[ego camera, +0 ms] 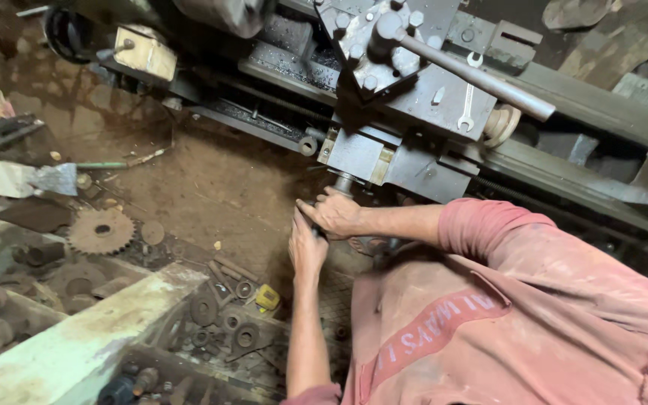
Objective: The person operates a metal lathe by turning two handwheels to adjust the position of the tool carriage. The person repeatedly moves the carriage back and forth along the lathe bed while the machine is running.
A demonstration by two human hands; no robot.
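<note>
I lean over a grey metal lathe carriage (384, 161). My right hand (337, 213) reaches in from the right in a pink sleeve and is closed on a dark handle (315, 231) just below the carriage's short round shaft (343, 182). Coming up from below, my left hand (306, 247) wraps the lower part of the same handle. Both hands touch each other; most of the handle is hidden by them. A long steel lever (474, 75) sticks out of the tool post (373, 45) above.
A spanner (468, 105) lies on the carriage top. A rusty gear wheel (100, 231) lies on the dirt floor at left, near a white block (9, 178). A tray of rusty rings and parts (226, 322) sits beside a pale beam (76, 337) at lower left.
</note>
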